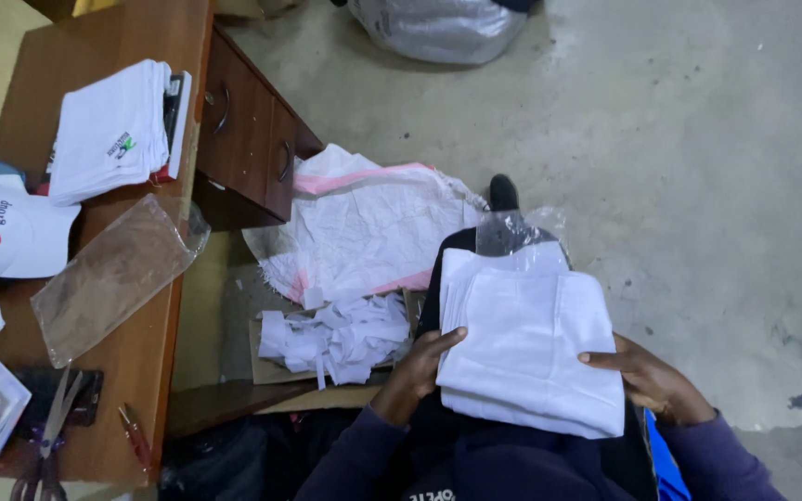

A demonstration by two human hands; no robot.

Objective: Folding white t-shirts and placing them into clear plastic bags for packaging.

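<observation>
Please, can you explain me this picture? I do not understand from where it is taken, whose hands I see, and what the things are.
The camera sits on a person's head and looks down at their lap. The left hand and right hand each grip one side of a stack of folded white cloth; its far end lies in a clear plastic bag. To the left, a wooden desk carries more folded white cloth, an empty clear bag and scissors. White paper scraps lie on cardboard on the floor.
</observation>
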